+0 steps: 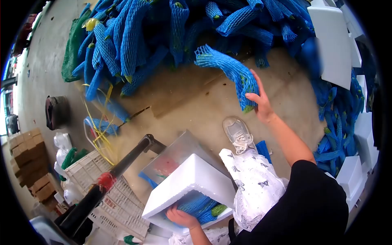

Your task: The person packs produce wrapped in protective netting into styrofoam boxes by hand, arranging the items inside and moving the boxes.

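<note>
My right hand [262,102] is closed around the lower part of a long green vegetable in a blue foam net sleeve [234,71]. Green shows at its lower end, and the net's far end points up and left. At the opening of a white foam box [204,173], my left hand [182,217] lies with its fingers spread against blue-netted vegetables [198,208] inside. One bare green tip [218,210] pokes out beside them. The box wall hides part of its contents.
A large heap of netted vegetables [134,36] covers the floor ahead, with more [337,130] at right beside white foam boxes [337,45]. A dark metal bar [118,167] crosses a white plastic crate [118,208] at left. Yellow straps [96,134] lie beyond it.
</note>
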Motion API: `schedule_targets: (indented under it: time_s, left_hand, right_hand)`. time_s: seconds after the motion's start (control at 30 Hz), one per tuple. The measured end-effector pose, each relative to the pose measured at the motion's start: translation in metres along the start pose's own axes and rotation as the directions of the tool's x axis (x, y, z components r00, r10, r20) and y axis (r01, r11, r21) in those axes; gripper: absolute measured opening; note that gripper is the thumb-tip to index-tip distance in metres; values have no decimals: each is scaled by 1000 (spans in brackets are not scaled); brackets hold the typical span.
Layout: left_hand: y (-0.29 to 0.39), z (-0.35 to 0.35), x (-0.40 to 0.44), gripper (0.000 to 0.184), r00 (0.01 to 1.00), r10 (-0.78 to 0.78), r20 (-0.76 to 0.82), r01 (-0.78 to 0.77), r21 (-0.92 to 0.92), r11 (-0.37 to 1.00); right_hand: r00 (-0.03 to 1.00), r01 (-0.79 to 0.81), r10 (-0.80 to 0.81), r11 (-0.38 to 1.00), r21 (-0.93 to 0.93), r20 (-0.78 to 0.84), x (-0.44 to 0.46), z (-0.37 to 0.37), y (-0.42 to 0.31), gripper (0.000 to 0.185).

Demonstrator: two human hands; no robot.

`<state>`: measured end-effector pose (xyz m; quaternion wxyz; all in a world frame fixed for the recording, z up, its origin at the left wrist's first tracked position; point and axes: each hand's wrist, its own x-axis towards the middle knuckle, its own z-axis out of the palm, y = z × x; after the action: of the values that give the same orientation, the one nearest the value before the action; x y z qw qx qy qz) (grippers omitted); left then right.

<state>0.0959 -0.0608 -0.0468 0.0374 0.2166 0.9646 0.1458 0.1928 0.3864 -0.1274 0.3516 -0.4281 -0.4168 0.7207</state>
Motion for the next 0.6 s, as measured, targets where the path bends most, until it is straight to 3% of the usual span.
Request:
schedule_targets:
  time_s: [0.03,0.07,0.1,0.17,0.27,0.37,0.53,0.57,0.6]
  left_hand:
    - [9,-6,7,42,998,54,40,-55,38,998]
    - [10,-7,5,40,996,81,38,-83,50,995]
    - [12,-5,2,39,997,70,19,-69,-50,996]
    - [0,-4,-2,38,989,140,41,-138,-56,989]
    - [2,-4,-2,35,983,181,21,-180,-57,982]
    - [6,-1,-3,32,978,203,-53,-207,-79,975]
    - [3,-4,-7,31,984,172,-34,-174,-67,982]
    - [4,-4,-8,31,986,165,-26,-166,-59,984]
    - [7,-4,-6,32,987,158,-16,-158,-42,986]
  right_hand:
    - [1000,-1,1,1000,3,5,-5,-11,7,71]
    - [965,-262,262,965,-4,8,-8,-22,17,62]
    - [860,-510,511,860,-18,11,-16,-28,23,53]
    - [903,-422,426,904,-63,61,-41,-17,17,48]
    - [955,-214,201,976,33,219,-85,-12,-12,54]
    - [982,-113,127,987,-111,139,-100,-30,-9,55]
    - [956,-284,291,952,-115,41,-31,-110,15,64]
    - [977,-206,119,747,-633,-177,-9,-131,29,69]
    - [955,-215,-141,272,-938,-260,4,-142,40,74]
